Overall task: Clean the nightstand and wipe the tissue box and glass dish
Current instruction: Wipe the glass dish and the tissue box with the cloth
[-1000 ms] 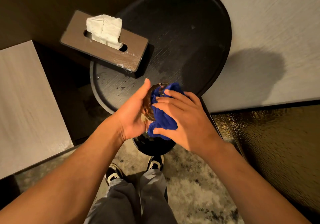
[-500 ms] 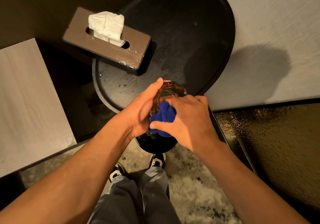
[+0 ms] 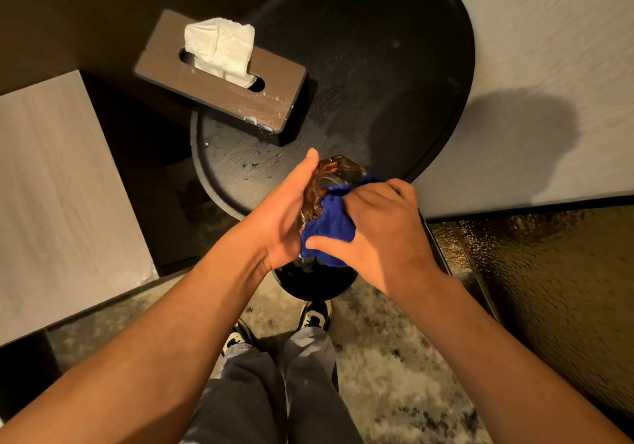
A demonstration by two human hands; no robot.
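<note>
Since a second ago the blue cloth [image 3: 327,225] has slid from covering the dish's upper face down toward its lower half, so more of the amber glass dish [image 3: 338,171] now shows above the fingers; the tissue box [image 3: 223,95] has not shifted on the table.

The dish is held in the air, tipped nearly on edge, above the near edge of the round black nightstand [image 3: 377,66]. The left hand [image 3: 284,217] is closed around the dish's left rim, thumb pointing up along the glass. The right hand [image 3: 380,227] is clenched on the bunched cloth and presses it against the dish's inner face. The far side of the dish is hidden, so I cannot tell how the left fingers sit behind it.

To do this step well, the left hand should probably keep a firm hold by the rim, not the wet or polished face, since smooth glass held on edge could slip. Turning the dish a little at a time under the cloth would bring each part of the rim and hollow round in turn. Working low over the tabletop seems wise: a drop would then be short.

The box sits at the left edge of the nightstand, partly overhanging it, with pale smears on its near corner. Dark crumbs lie on the tabletop between the box and the hands, so both look unwiped as yet.
</note>
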